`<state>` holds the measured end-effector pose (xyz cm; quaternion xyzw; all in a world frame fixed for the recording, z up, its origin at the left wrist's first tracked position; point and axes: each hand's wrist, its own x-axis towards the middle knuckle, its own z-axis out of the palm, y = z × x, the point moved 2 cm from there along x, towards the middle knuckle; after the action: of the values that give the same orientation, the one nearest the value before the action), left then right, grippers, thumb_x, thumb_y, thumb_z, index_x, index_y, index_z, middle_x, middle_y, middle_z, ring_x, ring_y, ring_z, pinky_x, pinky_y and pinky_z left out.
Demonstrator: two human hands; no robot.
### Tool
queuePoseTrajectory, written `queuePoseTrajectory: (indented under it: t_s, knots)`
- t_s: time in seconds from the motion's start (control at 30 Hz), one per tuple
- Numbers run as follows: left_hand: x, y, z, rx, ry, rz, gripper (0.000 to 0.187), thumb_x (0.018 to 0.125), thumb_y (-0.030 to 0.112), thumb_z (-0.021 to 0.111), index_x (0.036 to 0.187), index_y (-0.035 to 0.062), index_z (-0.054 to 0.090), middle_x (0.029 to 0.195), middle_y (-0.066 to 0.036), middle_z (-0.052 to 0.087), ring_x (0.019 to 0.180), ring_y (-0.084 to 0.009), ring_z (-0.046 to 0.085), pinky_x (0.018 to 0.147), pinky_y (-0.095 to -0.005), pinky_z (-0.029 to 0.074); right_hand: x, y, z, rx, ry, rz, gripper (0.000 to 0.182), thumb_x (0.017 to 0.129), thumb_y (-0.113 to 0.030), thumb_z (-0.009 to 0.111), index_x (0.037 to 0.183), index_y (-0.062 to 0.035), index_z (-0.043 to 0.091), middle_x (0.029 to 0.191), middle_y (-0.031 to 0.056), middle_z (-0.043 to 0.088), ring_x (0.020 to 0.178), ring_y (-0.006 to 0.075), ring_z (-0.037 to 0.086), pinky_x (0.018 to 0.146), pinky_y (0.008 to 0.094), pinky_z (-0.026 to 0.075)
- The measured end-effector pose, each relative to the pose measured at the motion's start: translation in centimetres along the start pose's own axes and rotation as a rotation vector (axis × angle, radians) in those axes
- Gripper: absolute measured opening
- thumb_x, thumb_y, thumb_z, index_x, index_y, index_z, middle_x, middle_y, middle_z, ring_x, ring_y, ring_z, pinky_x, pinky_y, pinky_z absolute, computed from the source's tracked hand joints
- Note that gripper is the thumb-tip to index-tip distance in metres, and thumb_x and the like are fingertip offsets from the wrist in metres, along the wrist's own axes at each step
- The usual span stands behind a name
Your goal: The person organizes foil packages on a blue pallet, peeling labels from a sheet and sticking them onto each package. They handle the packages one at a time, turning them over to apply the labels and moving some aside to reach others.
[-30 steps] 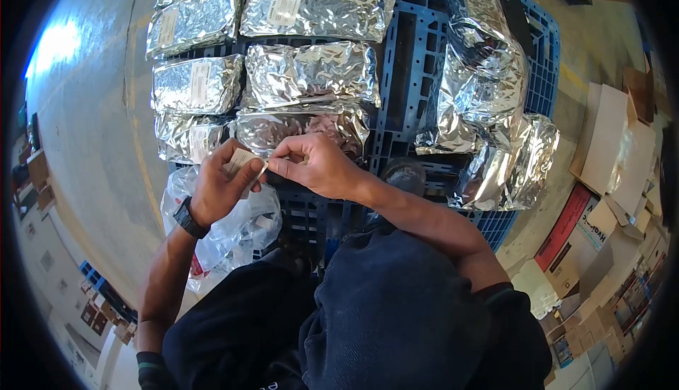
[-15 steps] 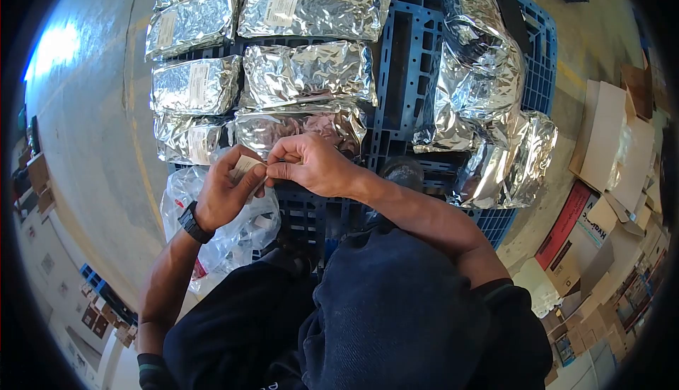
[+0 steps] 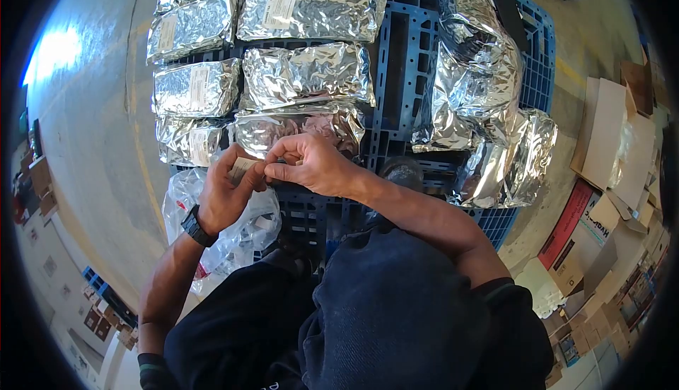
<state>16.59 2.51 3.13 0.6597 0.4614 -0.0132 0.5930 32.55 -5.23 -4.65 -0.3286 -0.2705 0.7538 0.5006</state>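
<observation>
A small pale label (image 3: 242, 169) is held between my two hands, in front of the nearest silver foil bags. My left hand (image 3: 225, 190), with a black watch on the wrist, is closed on the label with thumb and fingers. The fingertips of my right hand (image 3: 311, 166) pinch at the label's right edge, close against the left thumb. Just beyond the hands lies a foil bag (image 3: 269, 127) with no label visible on its face. The foil bag (image 3: 198, 87) to its upper left bears a white printed label.
More foil bags (image 3: 311, 12) sit in rows on the blue pallet (image 3: 402, 72). Others (image 3: 477, 86) are piled at the right, beside a black flat object (image 3: 511, 19). A clear plastic bag (image 3: 251, 224) lies below my left hand. Cardboard boxes (image 3: 615, 149) stand at far right.
Both hands stay nearly in place. My left hand has turned slightly, and the label shows at a somewhat different angle between the fingers.
</observation>
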Motion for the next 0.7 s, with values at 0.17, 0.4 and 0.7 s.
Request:
queuePoseTrajectory:
  t_s: [0.17,0.4,0.7]
  knots:
    - [-0.2,-0.3,0.2,-0.058,0.016,-0.02,0.026,0.097,0.026,0.064,0.093,0.0032,0.052,0.078,-0.005,0.068,0.07,-0.0096,0.065,0.062,-0.025,0.05,0.1,-0.4,0.1,-0.073,-0.012,-0.018,0.018,0.094,-0.013,0.067,0.101,0.0039,0.064,0.086,0.0049,0.069,0.079,0.0056,0.061,0.069,0.0208,0.049]
    - [0.0,0.0,0.0,-0.046,0.023,0.017,0.026,0.097,0.027,0.064,0.091,0.004,0.052,0.077,-0.005,0.068,0.069,-0.0094,0.064,0.062,-0.0249,0.05,0.0,-1.1,0.3,-0.022,0.0,-0.039,0.016,0.095,-0.012,0.066,0.099,0.0036,0.065,0.084,0.0041,0.069,0.077,0.0051,0.06,0.068,0.0207,0.048]
    - [-0.1,-0.1,0.1,0.171,0.058,0.06,0.023,0.095,0.023,0.066,0.089,0.0026,0.056,0.072,-0.008,0.067,0.066,-0.0143,0.065,0.062,-0.0297,0.05,0.5,-1.5,1.2,-0.38,0.161,-0.039,0.011,0.081,-0.01,0.069,0.08,-0.0013,0.063,0.061,-0.0043,0.052,0.056,0.0015,0.04,0.049,0.0247,0.03]
